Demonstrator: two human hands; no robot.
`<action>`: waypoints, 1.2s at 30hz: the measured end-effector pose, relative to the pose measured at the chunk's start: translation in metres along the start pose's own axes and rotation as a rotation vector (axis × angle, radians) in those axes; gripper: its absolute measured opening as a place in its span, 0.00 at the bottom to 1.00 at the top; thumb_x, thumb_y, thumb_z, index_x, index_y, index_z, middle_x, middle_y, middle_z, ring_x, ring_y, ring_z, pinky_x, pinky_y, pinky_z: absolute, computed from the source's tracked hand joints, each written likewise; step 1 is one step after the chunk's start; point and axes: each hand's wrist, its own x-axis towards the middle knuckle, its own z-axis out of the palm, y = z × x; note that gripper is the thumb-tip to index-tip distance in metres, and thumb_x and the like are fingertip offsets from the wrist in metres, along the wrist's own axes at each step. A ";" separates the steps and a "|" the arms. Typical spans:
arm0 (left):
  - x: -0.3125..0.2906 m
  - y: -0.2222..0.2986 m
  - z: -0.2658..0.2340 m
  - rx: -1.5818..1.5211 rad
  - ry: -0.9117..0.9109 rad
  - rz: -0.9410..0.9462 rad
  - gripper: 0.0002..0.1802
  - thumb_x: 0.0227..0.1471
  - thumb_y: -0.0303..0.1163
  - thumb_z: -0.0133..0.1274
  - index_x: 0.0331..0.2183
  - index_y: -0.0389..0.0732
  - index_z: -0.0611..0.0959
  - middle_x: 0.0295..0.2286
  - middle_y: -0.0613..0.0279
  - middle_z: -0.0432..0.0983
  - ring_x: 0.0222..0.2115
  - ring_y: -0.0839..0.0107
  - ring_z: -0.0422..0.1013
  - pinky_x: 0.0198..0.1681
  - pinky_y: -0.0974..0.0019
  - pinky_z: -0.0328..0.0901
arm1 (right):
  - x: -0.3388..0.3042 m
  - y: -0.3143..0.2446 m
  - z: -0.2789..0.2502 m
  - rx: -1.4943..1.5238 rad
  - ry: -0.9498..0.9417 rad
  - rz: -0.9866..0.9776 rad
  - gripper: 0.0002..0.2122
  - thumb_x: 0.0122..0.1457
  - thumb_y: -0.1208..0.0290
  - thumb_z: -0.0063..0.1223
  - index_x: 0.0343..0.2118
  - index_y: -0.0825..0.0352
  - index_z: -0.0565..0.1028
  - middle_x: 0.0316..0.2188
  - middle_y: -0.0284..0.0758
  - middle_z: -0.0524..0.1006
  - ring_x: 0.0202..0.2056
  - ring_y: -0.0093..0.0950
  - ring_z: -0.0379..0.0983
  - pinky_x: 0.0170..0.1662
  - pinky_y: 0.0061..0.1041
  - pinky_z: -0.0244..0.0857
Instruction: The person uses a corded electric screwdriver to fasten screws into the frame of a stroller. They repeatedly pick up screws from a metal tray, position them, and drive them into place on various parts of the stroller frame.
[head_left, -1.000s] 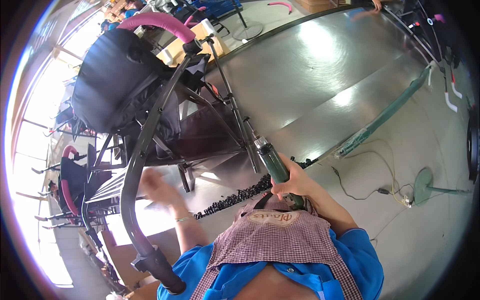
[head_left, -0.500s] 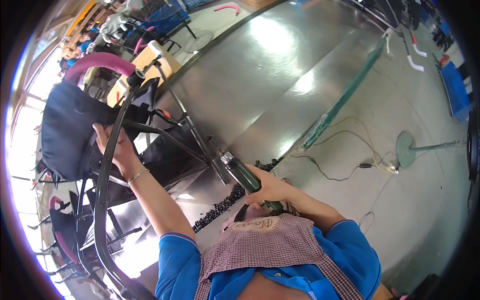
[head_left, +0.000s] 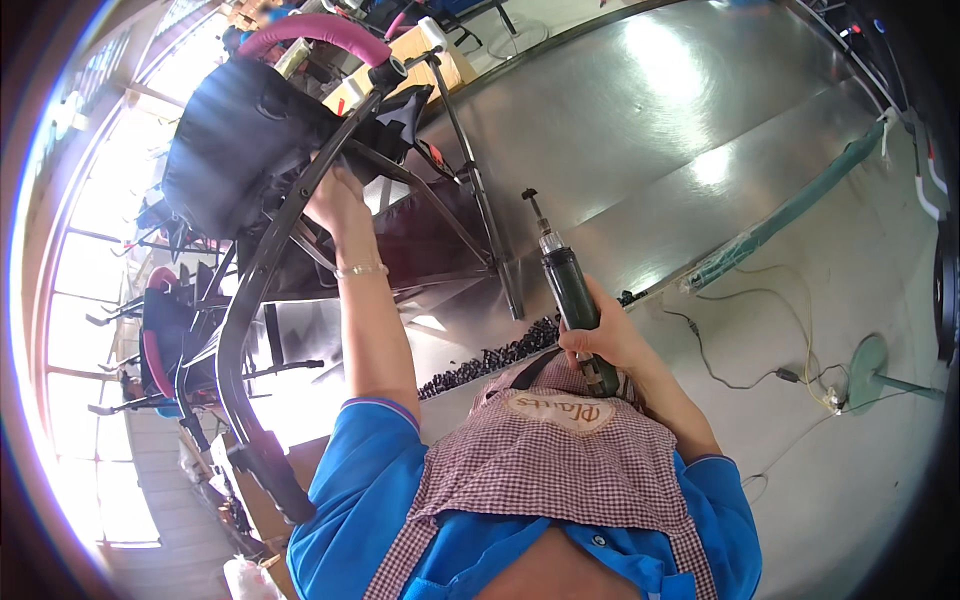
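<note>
A stroller [head_left: 268, 255] with a dark tubular frame, padded black fabric [head_left: 240, 145] and a pink foam handle [head_left: 320, 28] stands tilted at the left. My left hand [head_left: 340, 208] reaches in between its tubes beside the fabric. A tube and the fabric cover most of those fingers, so their grip does not show. In front of my apron, my right hand [head_left: 608, 338] is wrapped round a dark green electric screwdriver [head_left: 570, 290]. Its bit points up and away, with a small black piece [head_left: 530, 194] at the tip, apart from the stroller.
Many small black parts [head_left: 490, 360] lie along the near edge of the shiny metal table [head_left: 620, 180]. A green-wrapped strip [head_left: 790, 215] borders its right side. On the floor are a cord [head_left: 720, 367] and a green stand base [head_left: 866, 368]. More stroller frames [head_left: 165, 330] stand at left.
The whole view has shifted, moving the stroller up and right in the picture. My left hand sits deeper behind the tube. The screwdriver now points more upright, its tip farther from the stroller's tube.
</note>
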 end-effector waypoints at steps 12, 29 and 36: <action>-0.017 -0.063 0.046 -1.200 -0.061 -0.653 0.22 0.62 0.37 0.48 0.57 0.59 0.67 0.61 0.60 0.55 0.60 0.50 0.54 0.62 0.44 0.55 | -0.026 0.006 0.002 0.021 0.044 0.020 0.40 0.45 0.79 0.69 0.61 0.64 0.58 0.27 0.32 0.72 0.20 0.24 0.74 0.23 0.24 0.69; -0.015 -0.014 0.012 -0.452 0.065 -0.244 0.08 0.61 0.22 0.43 0.40 0.29 0.76 0.30 0.55 0.76 0.26 0.69 0.73 0.31 0.68 0.73 | -0.025 0.007 0.003 -0.012 0.034 0.058 0.35 0.47 0.81 0.65 0.59 0.66 0.59 0.23 0.31 0.72 0.19 0.24 0.74 0.23 0.25 0.69; 0.003 -0.037 -0.011 0.755 0.024 0.513 0.04 0.52 0.25 0.58 0.31 0.35 0.83 0.20 0.56 0.77 0.19 0.71 0.72 0.25 0.69 0.66 | -0.014 0.012 0.009 -0.046 -0.024 0.105 0.36 0.47 0.80 0.66 0.60 0.66 0.59 0.22 0.31 0.72 0.19 0.24 0.73 0.22 0.25 0.68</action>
